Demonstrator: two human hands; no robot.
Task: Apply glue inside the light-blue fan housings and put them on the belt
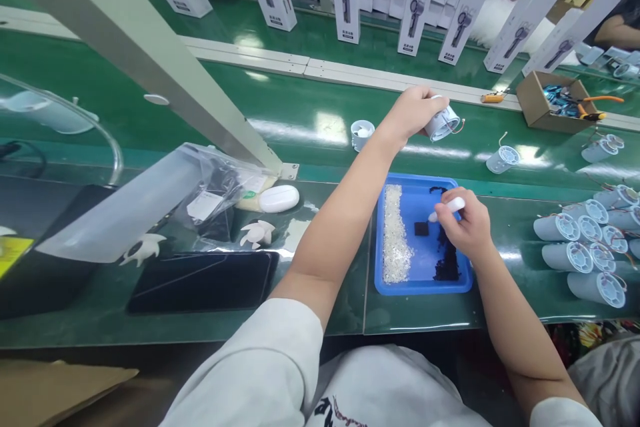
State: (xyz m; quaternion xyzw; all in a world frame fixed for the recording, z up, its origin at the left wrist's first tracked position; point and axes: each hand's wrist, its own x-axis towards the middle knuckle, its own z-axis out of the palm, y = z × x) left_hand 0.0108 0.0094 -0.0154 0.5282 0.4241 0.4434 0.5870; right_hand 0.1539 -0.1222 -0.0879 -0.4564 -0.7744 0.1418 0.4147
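Observation:
My left hand (413,113) is closed around a white cylindrical fan housing (443,121) with thin wires at its open end, over the green bench. In my right hand (467,221) is a white pen-like tool (449,208), its tip pointing down and left. That tip is above a blue tray (420,283), close to a small black square (421,229). Tiny clear-white pieces (395,240) fill the tray's left side, and small black pieces (447,260) lie along its right, partly behind my right hand. A short white cylinder with fan blades (362,135) stands left of the held housing.
Several white housings (580,247) with wires cluster at the right. A cardboard box (550,103) holds pliers and blue parts. Printed boxes (347,0) line the back. On the left are a slanted post (165,73), a plastic bag (215,180), a white mouse (279,199) and a dark tablet (203,282).

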